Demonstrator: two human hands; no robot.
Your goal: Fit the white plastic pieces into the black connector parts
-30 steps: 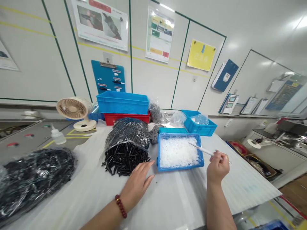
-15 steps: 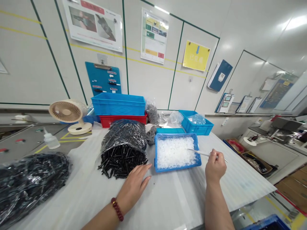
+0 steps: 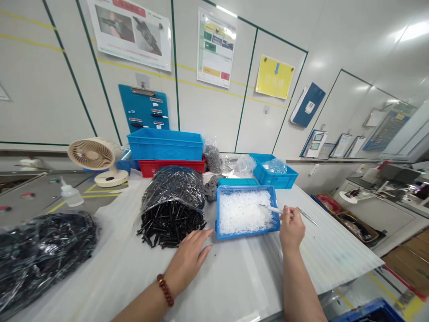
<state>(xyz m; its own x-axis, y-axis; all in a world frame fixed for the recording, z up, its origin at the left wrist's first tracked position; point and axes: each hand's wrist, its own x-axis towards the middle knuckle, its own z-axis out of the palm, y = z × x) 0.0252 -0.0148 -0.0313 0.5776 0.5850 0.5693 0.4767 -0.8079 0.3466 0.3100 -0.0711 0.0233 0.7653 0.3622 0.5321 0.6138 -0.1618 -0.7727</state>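
My right hand (image 3: 291, 229) hangs at the right edge of a blue plastic tray (image 3: 248, 187) heaped with small white translucent plastic parts (image 3: 243, 212). It pinches a thin tool (image 3: 271, 208), white at the front and metal at the rear, whose white tip lies over the heap. My left hand (image 3: 189, 261) rests flat on the white table sheet (image 3: 231, 281), fingers apart, beside a pile of black plastic rods (image 3: 170, 226) spilling from a clear bag (image 3: 174, 188). A bulging clear bag of black parts (image 3: 43, 255) lies at the left.
Behind the tray stand a blue crate (image 3: 165, 145) on a red crate (image 3: 172, 166) and a blue crate (image 3: 271, 172) holding plastic film. A grey cloth (image 3: 211, 188), a desk fan (image 3: 92, 154) and a squeeze bottle (image 3: 71, 194) stand nearby. The table's right edge slopes away.
My right hand has moved left to the tray's edge, bringing the tool's white tip further over the white parts. My left hand stays in place, and the view has shifted only slightly.
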